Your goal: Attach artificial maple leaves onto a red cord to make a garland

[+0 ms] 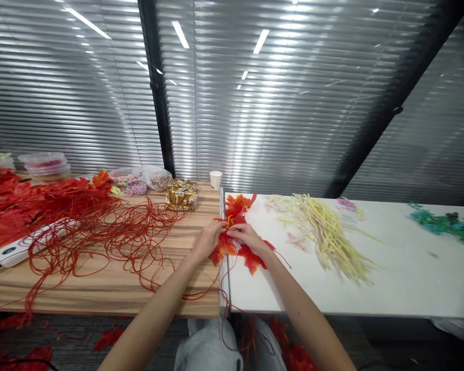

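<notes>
I saw the left hand (205,241) and the right hand (248,235), both with fingers pinched on the artificial maple leaves (237,205). The leaves lay over the seam between the wooden bench (100,288) and the white bench (371,293). I judged that the red cord (96,214), tangled just beside them and hanging off the edge, could snag and drag the leaves away.

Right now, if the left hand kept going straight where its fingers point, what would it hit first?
The left hand touches the red leaves, so those come first; just behind them, probably the right hand, though depth is hard to judge.
</notes>
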Demonstrator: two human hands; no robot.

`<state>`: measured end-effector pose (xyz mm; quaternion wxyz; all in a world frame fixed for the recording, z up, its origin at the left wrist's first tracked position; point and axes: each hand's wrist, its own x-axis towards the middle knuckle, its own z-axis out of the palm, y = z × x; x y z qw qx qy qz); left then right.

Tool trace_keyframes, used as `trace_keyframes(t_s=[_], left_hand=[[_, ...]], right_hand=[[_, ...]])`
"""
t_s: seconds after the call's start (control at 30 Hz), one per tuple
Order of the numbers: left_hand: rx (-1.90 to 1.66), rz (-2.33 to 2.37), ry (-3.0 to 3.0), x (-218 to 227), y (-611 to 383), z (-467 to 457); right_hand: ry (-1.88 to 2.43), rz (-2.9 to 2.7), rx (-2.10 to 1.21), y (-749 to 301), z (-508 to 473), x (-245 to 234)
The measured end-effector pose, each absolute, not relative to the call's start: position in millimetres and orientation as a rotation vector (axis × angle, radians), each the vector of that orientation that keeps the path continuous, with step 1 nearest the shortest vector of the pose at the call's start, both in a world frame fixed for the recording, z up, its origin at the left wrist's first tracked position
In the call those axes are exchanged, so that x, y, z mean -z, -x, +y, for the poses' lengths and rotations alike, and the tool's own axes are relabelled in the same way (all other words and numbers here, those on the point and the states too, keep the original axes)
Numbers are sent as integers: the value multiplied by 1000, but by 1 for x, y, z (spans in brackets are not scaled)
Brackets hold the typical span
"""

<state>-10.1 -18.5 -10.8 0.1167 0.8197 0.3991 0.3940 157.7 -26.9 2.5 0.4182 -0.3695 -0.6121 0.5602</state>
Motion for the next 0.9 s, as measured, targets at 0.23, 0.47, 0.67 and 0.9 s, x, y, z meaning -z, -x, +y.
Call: trace_keyframes(t_s=[0.23, 0.47, 0.67, 0.9], left_hand=[[-1138, 1155, -2416, 10, 11, -19], [-1126, 1164, -2422, 9, 11, -19], [-1111, 1173, -2423, 9, 12, -19], [-1120, 1208, -2395, 11, 13, -18]], right_hand=[[934, -1536, -1410, -157, -26, -1], [949, -1532, -1413, -158, -24, 1], [967, -1522, -1390, -158, -24, 2], [986, -1516, -1325, -158, -23, 1]])
